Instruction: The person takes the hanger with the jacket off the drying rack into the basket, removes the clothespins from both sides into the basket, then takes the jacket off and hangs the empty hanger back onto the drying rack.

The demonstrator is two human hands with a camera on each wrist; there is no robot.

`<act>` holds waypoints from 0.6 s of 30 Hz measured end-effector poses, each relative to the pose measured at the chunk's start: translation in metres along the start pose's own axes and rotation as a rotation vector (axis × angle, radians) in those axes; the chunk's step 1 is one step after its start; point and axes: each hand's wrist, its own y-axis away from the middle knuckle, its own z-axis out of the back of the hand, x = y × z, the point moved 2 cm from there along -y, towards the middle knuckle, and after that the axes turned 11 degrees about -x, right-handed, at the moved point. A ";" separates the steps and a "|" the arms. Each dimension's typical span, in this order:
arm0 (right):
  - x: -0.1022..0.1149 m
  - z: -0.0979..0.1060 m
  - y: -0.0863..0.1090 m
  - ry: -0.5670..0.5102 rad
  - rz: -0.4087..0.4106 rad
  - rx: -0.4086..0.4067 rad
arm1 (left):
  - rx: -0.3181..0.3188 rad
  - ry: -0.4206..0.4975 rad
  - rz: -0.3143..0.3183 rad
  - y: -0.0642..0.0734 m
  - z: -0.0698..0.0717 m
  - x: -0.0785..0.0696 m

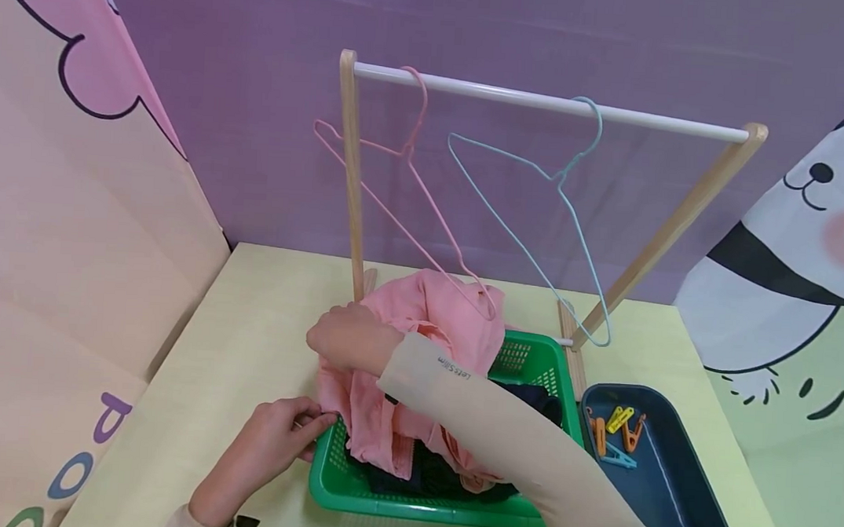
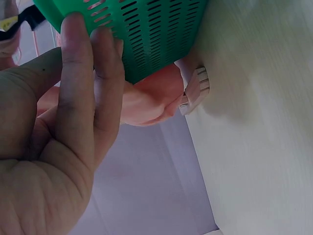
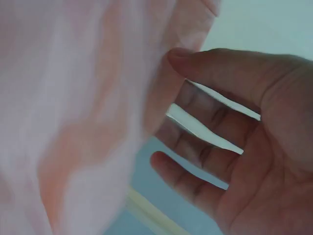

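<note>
A pink garment [image 1: 455, 312] lies bunched over the left and back of a green basket [image 1: 439, 513], part of it hanging past the rim. My right hand [image 1: 353, 339] pinches the garment's left edge between thumb and fingers, as the right wrist view [image 3: 234, 112] shows. At the basket's left rim, my left hand [image 1: 280, 438] has its thumb on top and its fingers against the slotted outer wall [image 2: 146, 29]. Dark clothes [image 1: 434, 472] lie under the pink garment inside the basket. My right forearm crosses over the basket and hides part of its contents.
Behind the basket stands a rack with a white bar [image 1: 500, 92] and wooden posts [image 1: 667, 223]. A pink hanger [image 1: 438, 217] and a light blue hanger [image 1: 515, 236] hang from it. To the right, a dark blue tray [image 1: 673, 495] holds several coloured clothespins [image 1: 615, 437].
</note>
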 end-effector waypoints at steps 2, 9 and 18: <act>-0.002 0.006 0.012 0.031 0.010 -0.025 | 0.001 -0.003 0.001 -0.001 0.000 0.000; -0.011 0.031 0.083 -0.030 0.063 -0.060 | 0.001 0.002 0.066 -0.002 -0.001 -0.001; -0.012 0.033 0.188 -0.077 0.089 -0.014 | -0.003 -0.047 0.117 -0.003 -0.003 -0.003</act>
